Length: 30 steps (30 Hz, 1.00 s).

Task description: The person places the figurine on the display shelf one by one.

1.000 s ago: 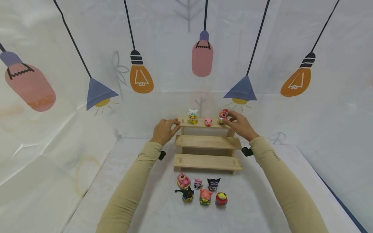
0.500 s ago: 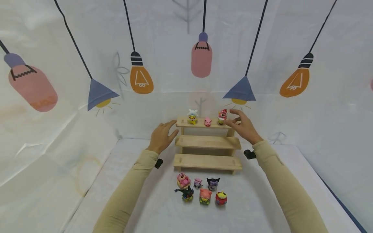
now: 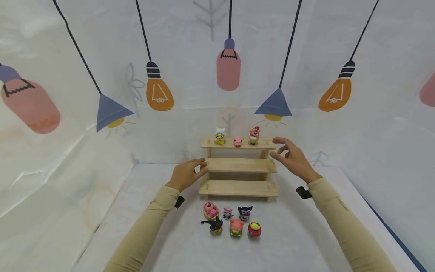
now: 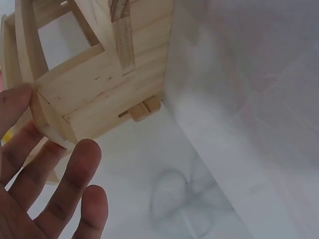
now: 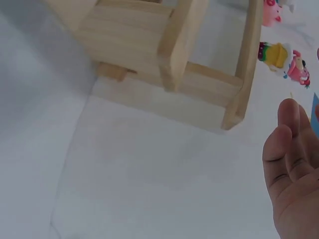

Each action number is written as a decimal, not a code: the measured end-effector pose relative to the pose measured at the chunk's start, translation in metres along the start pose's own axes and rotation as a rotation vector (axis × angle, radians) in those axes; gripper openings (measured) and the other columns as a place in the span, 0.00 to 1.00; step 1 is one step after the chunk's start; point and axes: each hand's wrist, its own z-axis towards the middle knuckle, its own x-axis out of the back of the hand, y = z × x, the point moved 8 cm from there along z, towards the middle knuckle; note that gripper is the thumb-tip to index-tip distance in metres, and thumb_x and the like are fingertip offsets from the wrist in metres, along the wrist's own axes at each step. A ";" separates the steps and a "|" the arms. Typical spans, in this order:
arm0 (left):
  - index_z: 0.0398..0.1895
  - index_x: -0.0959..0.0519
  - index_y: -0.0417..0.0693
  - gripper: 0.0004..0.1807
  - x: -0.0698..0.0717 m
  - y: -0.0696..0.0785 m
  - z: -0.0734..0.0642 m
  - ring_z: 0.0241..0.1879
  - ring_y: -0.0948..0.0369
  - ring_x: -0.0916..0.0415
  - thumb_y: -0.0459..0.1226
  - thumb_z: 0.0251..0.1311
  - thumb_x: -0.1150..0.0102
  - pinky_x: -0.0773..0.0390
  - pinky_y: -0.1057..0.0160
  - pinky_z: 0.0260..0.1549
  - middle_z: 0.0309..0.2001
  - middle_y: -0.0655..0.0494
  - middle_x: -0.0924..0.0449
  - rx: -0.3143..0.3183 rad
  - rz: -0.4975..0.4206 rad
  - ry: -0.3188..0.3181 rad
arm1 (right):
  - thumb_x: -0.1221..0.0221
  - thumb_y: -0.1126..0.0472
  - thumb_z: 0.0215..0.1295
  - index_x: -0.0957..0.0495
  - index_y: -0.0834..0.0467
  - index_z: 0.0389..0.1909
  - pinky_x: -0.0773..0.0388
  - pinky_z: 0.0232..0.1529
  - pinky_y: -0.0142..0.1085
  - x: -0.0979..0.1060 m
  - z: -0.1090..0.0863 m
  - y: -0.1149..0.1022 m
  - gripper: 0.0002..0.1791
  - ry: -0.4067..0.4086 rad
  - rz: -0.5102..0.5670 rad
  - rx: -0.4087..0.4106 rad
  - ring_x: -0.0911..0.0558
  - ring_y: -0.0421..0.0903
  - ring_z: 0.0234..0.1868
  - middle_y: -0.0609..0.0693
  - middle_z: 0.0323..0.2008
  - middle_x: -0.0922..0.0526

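Observation:
A three-tier wooden display stand [image 3: 241, 165] stands against the back wall. My left hand [image 3: 186, 173] is at the left end of its middle shelf; in the left wrist view, thumb and fingers [image 4: 82, 162] lie around the board's end. Off the stand's right side, my right hand [image 3: 295, 160] is in the air with loosely bent fingers, holding nothing. On the top shelf stand a yellow figurine with a white hood [image 3: 220, 136], a pink pig figurine [image 3: 237, 142] and a pink bear figurine in a red hat [image 3: 253, 136].
Several more figurines are on the white tabletop [image 3: 204, 257] before the stand: a pink bear [image 3: 210, 210], a small pink one [image 3: 227, 213], black ones, an orange-pink one [image 3: 236, 227] and a red-and-yellow one [image 3: 254, 229]. A white printed sheet [image 3: 190, 124] hangs behind.
My right hand has let go of the red-hatted bear figurine and drawn back to the right and down. My left hand has moved from the top shelf's end to the middle shelf's end.

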 end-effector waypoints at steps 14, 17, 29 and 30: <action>0.48 0.13 0.56 0.17 -0.003 -0.006 -0.003 0.24 0.71 0.24 0.54 0.67 0.37 0.27 0.68 0.18 0.61 0.64 0.19 0.032 -0.099 0.004 | 0.34 0.57 0.69 0.27 0.50 0.66 0.26 0.39 0.39 -0.007 -0.061 -0.018 0.26 -0.046 -0.063 0.120 0.23 0.40 0.43 0.47 0.57 0.19; 0.47 0.13 0.56 0.16 -0.003 -0.005 -0.004 0.23 0.72 0.24 0.54 0.67 0.37 0.27 0.68 0.18 0.62 0.63 0.20 0.019 -0.097 -0.001 | 0.32 0.58 0.67 0.25 0.52 0.64 0.27 0.38 0.38 -0.017 -0.074 -0.023 0.25 -0.071 -0.064 0.153 0.23 0.42 0.42 0.47 0.55 0.18; 0.50 0.13 0.55 0.17 -0.003 -0.005 -0.004 0.23 0.71 0.24 0.53 0.68 0.37 0.27 0.68 0.19 0.63 0.62 0.21 0.040 -0.123 -0.013 | 0.29 0.51 0.64 0.24 0.44 0.62 0.26 0.38 0.35 -0.046 -0.127 -0.039 0.26 -0.181 -0.065 0.162 0.24 0.36 0.42 0.36 0.53 0.19; 0.50 0.13 0.55 0.17 -0.003 -0.005 -0.004 0.23 0.71 0.24 0.53 0.68 0.37 0.27 0.68 0.19 0.63 0.62 0.21 0.040 -0.123 -0.012 | 0.30 0.49 0.64 0.24 0.44 0.62 0.25 0.38 0.35 -0.049 -0.131 -0.039 0.26 -0.195 -0.066 0.152 0.24 0.36 0.42 0.35 0.53 0.20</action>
